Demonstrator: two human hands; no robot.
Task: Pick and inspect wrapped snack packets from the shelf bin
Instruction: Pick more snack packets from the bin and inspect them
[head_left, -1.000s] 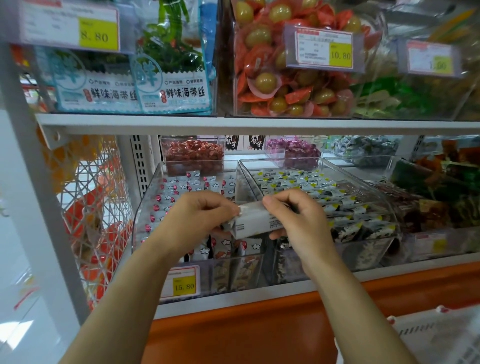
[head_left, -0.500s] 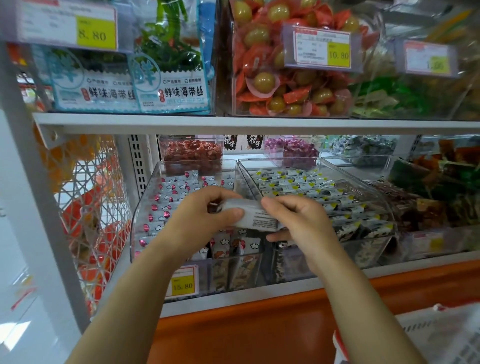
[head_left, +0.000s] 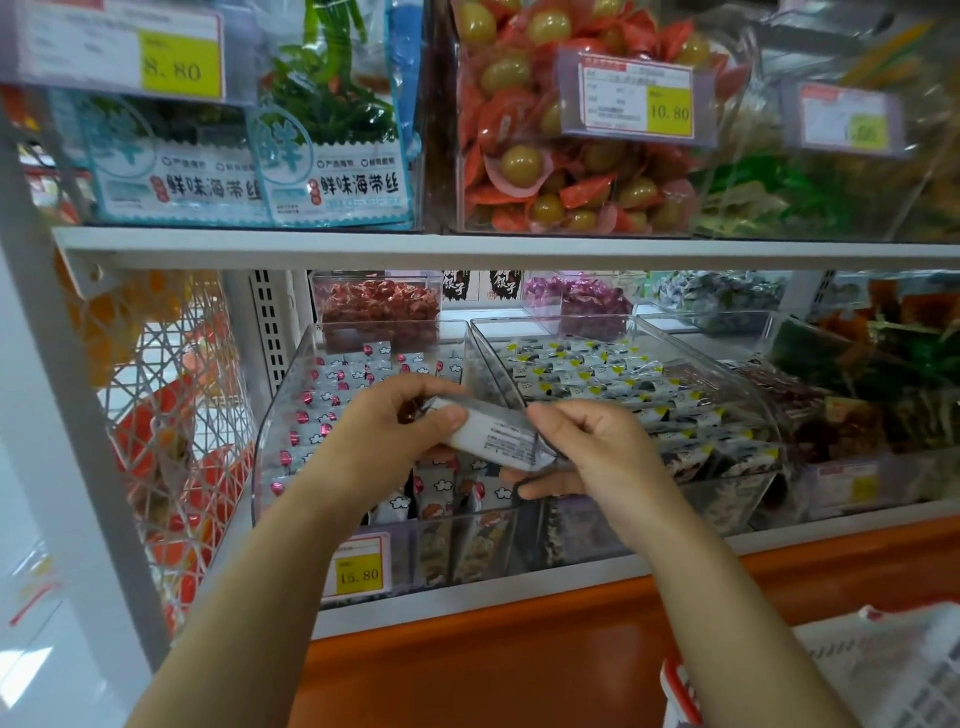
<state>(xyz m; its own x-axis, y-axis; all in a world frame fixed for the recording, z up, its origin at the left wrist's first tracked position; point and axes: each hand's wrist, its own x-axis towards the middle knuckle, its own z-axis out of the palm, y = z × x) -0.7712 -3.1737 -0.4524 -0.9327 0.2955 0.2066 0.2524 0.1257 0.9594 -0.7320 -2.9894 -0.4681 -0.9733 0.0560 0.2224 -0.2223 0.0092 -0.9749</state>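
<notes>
We are on the looking step: our left hand (head_left: 400, 431) and right hand (head_left: 587, 457) each pinch one end of the snack packet (head_left: 496, 434), held up just above the clear bin (head_left: 291, 415). Next we think we should turn it over gently to see its other side.

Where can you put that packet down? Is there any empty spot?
Only the thin ledge in front of the left bin and right bin, above the orange panel, looks bare for the packet. A hand could pass under the upper shelf, above those bins. Inside, both are crowded with packets.
</notes>
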